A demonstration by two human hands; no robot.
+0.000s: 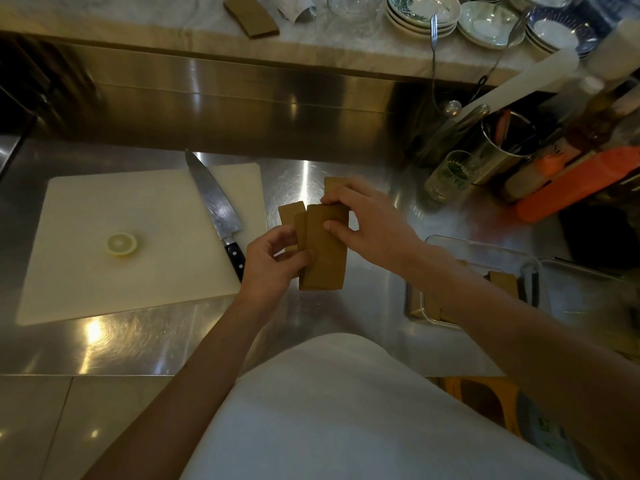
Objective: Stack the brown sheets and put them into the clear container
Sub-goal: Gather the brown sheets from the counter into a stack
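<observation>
Left of the clear container (478, 247), both hands grasp the brown sheets (323, 251). The left hand (277, 261) pinches their lower edge; the right hand (367, 220) squares the top. They look light, thin and slippery, so gripping the edges seems best.

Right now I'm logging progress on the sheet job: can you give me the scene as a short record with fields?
left hand: grips the lower part of the brown sheets
right hand: fingers on the top sheet's upper end
sheets in hand: several, fanned, not yet squared
clear container: right of the hands, some brown sheets already inside
cutting board: left, with knife and lemon half
spare sheets: on the far ledge
</observation>
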